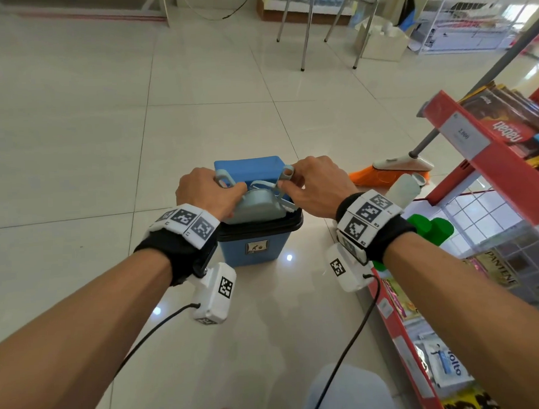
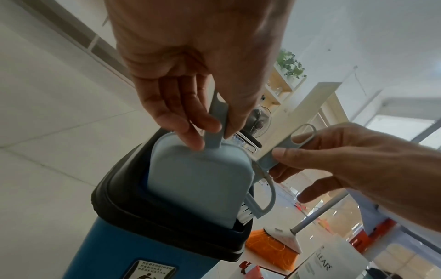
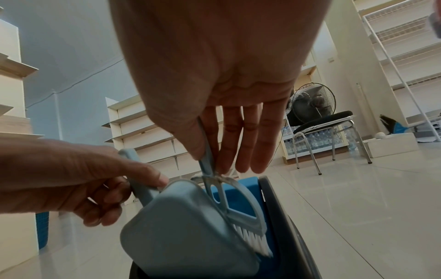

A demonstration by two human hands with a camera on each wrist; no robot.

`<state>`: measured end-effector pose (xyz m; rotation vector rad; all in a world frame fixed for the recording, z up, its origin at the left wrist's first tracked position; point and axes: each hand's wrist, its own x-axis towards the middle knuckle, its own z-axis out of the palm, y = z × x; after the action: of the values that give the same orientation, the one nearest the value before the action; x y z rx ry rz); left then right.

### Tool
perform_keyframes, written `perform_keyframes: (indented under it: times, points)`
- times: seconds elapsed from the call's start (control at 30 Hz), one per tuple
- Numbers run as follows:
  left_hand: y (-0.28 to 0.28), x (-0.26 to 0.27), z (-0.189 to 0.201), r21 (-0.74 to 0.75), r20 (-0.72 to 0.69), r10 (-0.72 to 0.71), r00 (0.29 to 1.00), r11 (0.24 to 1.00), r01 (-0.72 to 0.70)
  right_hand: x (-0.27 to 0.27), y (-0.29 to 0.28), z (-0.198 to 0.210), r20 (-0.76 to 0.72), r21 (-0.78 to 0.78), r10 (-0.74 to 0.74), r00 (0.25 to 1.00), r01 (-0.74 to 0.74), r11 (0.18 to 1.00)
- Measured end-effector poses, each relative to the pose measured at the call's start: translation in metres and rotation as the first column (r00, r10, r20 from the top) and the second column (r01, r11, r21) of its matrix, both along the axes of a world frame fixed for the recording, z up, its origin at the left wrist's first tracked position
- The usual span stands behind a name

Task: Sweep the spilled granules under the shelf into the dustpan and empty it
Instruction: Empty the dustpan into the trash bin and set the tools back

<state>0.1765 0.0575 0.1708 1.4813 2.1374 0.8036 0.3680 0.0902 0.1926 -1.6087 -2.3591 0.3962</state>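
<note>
Left hand [image 1: 206, 191] pinches the pale blue plastic dustpan [image 2: 200, 181] handle, tipped into the blue bin [image 1: 253, 246]; right hand [image 1: 318, 188] pinches the matching small brush [image 3: 241, 219] handle against it.

Dustpan [image 2: 198, 181] mouth is sunk in the bin [image 1: 251, 247], so its contents can't be seen; no granules discernible in any view. Bin interior hidden by the pan and the brush [image 3: 248, 226]. Bin base cut off by the bottom edge in both wrist views. Left hand [image 1: 206, 191] fingers mostly hidden from the head cam behind the knuckles. Broom [image 1: 390, 171] handle runs out at the frame's right edge. Bin label [image 1: 256, 247] too small to read from the head cam. Shelf [image 1: 475, 139] underside not visible.
</note>
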Motion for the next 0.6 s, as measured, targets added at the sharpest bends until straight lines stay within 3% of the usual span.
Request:
perform_keyframes:
  times: [0.2, 0.6]
  points:
    - [-0.0007, 0.0034, -0.0001, 0.023, -0.06, -0.032, 0.998, 0.999, 0.034, -0.0005, -0.0031, 0.0007, 0.002, 0.009, 0.006, 1.0, -0.006, 1.0]
    - [-0.0026, 0.0038, 0.0019, 0.102, -0.01, 0.024, 1.0, 0.994, -0.023, 0.0066, -0.0079, -0.0005, 0.003, 0.036, -0.008, 1.0, 0.008, 0.999]
